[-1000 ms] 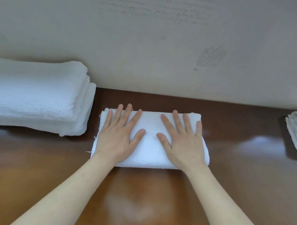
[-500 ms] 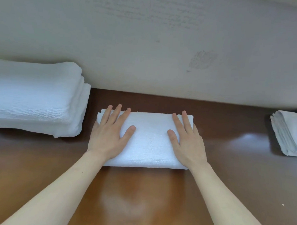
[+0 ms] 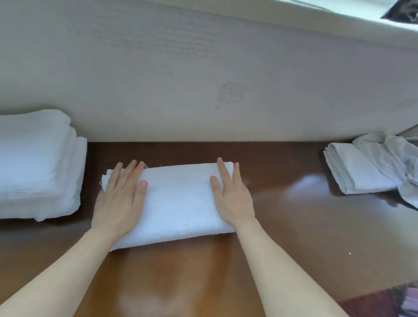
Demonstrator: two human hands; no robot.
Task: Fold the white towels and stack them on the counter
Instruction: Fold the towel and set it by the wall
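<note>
On the counter (image 3: 286, 236), left hand (image 3: 119, 198) and right hand (image 3: 233, 198) press flat on folded towel (image 3: 179, 201).

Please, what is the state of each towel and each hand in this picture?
middle towel: folded, flat on the counter
left hand: open, pressing the towel's left end
right hand: open, pressing the towel's right end
left stack: folded, stacked, untouched
right pile: folded, stacked
crumpled towel: unfolded, lying partly over the right pile
</note>
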